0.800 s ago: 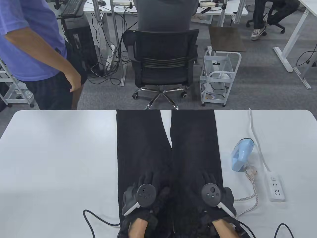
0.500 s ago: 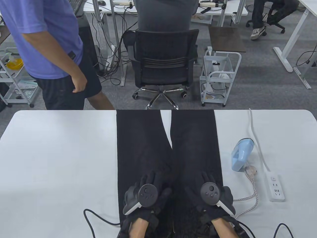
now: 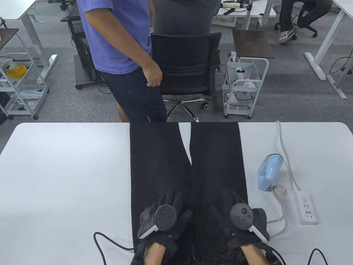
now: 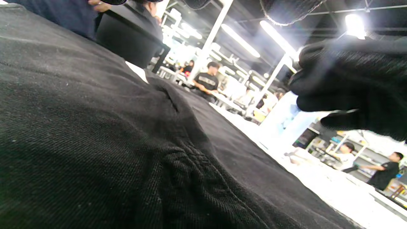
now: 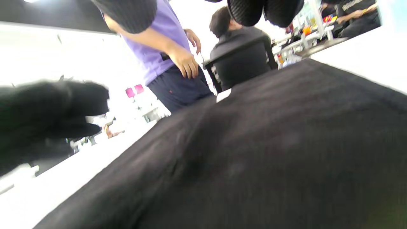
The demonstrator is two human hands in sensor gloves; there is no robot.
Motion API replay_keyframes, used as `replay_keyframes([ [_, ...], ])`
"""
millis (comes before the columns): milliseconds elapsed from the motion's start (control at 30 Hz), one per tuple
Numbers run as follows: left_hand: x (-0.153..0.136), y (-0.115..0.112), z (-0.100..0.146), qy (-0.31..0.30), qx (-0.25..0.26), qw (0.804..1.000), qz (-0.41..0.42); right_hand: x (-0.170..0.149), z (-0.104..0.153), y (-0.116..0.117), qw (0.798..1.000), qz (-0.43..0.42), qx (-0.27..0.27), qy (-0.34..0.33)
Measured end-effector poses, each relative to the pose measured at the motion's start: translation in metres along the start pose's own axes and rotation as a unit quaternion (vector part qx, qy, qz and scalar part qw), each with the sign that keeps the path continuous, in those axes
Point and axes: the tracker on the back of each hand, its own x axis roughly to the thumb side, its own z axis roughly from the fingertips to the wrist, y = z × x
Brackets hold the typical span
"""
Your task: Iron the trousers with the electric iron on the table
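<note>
Black trousers (image 3: 215, 154) lie flat along the middle of the white table (image 3: 66, 171), legs pointing to the far edge. Both gloved hands lie near the waist end. My left hand (image 3: 168, 200) rests flat on the left leg with fingers spread. My right hand (image 3: 234, 197) rests flat on the right leg near its right edge. The light blue electric iron (image 3: 269, 172) stands on the table right of the trousers, untouched. In the left wrist view the black cloth (image 4: 111, 136) fills the frame; the right wrist view shows the cloth (image 5: 270, 152) the same way.
A white power strip (image 3: 306, 208) and its white cable (image 3: 286, 157) lie right of the iron, with a braided cord (image 3: 278, 218) looping near my right hand. A person in a purple shirt (image 3: 118, 41) stands at the far table edge beside an office chair (image 3: 184, 63).
My right hand has slid slightly right toward the trouser edge. The left hand has hardly moved. The person in the purple shirt has walked from the far left to behind the trousers.
</note>
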Motion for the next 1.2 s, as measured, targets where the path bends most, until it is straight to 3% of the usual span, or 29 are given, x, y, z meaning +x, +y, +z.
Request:
replay_keyframes([
  [100,0.001,-0.001,0.000,-0.003,-0.005,1.000,0.003,-0.001,0.009,-0.041,0.998,-0.028,-0.059,-0.005],
  [267,0.000,-0.001,-0.002,-0.003,-0.010,1.000,0.002,-0.023,0.012,-0.100,0.995,0.004,-0.094,0.024],
  [333,-0.002,-0.001,-0.003,0.000,-0.011,1.000,0.005,-0.051,0.003,-0.124,0.991,0.027,-0.108,0.074],
  [400,-0.002,-0.001,-0.004,0.002,-0.011,1.000,0.007,-0.084,-0.012,-0.132,0.986,0.042,-0.101,0.122],
  [467,-0.002,-0.001,-0.003,0.002,-0.012,1.000,0.009,-0.109,-0.024,-0.129,0.983,0.050,-0.100,0.145],
  [633,-0.002,0.001,0.000,0.007,-0.010,1.000,0.018,-0.179,-0.053,-0.094,0.969,0.077,0.003,0.236],
  [900,-0.008,-0.001,-0.001,0.017,-0.026,0.999,0.022,-0.204,-0.071,-0.043,0.948,0.126,0.095,0.277],
  [1067,-0.008,0.000,-0.001,0.016,-0.025,0.999,0.025,-0.211,-0.078,-0.028,0.942,0.139,0.112,0.284],
  [1200,-0.007,-0.001,-0.002,0.014,-0.027,0.999,0.024,-0.209,-0.082,-0.025,0.941,0.155,0.093,0.285],
])
